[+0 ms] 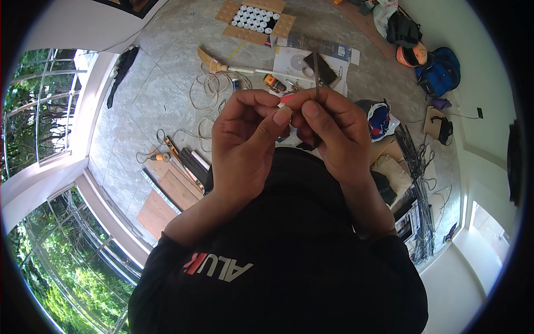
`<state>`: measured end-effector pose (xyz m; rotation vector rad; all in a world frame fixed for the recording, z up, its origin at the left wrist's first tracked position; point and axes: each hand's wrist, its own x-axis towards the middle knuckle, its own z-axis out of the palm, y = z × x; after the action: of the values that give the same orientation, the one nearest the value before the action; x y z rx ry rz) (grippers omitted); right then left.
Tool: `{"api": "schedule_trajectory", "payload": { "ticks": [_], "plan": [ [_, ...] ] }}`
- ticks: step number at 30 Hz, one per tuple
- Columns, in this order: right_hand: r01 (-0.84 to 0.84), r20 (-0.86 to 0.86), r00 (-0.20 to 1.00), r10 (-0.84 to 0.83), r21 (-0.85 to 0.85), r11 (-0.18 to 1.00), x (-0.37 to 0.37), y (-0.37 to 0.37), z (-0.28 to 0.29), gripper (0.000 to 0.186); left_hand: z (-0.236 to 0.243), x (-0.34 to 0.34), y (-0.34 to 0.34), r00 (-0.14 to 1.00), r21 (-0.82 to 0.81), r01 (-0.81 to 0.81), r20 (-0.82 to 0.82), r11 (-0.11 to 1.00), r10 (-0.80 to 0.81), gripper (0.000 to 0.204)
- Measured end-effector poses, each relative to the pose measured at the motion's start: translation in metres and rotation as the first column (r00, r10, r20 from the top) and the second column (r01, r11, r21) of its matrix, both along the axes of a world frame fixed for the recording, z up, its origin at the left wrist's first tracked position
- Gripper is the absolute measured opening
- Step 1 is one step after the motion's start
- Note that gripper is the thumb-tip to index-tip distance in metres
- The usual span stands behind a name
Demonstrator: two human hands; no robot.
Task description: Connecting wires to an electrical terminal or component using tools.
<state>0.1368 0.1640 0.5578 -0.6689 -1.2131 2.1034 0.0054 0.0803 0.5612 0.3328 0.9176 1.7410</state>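
Both of my hands are raised close together in front of my chest. My left hand (242,147) pinches a small white piece (281,105) between thumb and forefinger; its exact kind is too small to make out. My right hand (342,136) is closed, thumb against forefinger, around a thin dark metal strip or rod (316,72) that points upward, away from me. Its lower end is hidden by the fingers. The fingertips of the two hands almost meet at the white piece. A bit of red (287,98) shows just behind them; I cannot tell what it belongs to.
On the tiled floor beyond lie a yellow drill (274,83), a broom (211,60), coiled cable (206,92) and printed sheets (286,61). An open carton (231,12) holds several white-capped cylinders. Wooden boards (161,206) lie left; black cables (414,161) and a blue bag (439,72), right.
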Motion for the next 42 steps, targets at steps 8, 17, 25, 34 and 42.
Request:
{"api": "schedule_trajectory", "payload": {
  "ticks": [8,17,25,34,42],
  "plan": [
    [0.027,-0.024,0.999,-0.023,0.152,0.988,-0.001,0.002,-0.001,0.016,-0.004,-0.003,0.003,0.998,0.028,0.052,-0.025,0.998,-0.051,0.014],
    [0.089,0.091,0.964,-0.248,0.773,0.629,-0.002,0.014,-0.01,0.018,0.0,-0.006,0.006,0.985,-0.054,0.114,0.14,0.992,-0.106,0.016],
    [0.087,0.102,0.96,-0.262,0.777,0.623,-0.003,0.01,-0.002,0.005,0.001,-0.009,0.006,0.81,0.024,0.352,0.494,0.936,-0.317,0.015],
    [0.042,0.056,0.994,-0.095,0.602,0.797,0.007,0.018,0.004,0.011,-0.002,-0.008,0.007,0.761,0.07,0.391,0.536,0.918,-0.365,0.015],
    [0.031,0.085,0.986,-0.14,0.746,0.665,0.009,0.017,0.008,0.007,-0.005,-0.008,0.007,0.772,0.062,0.43,0.492,0.901,-0.403,0.016]
  ]
}}
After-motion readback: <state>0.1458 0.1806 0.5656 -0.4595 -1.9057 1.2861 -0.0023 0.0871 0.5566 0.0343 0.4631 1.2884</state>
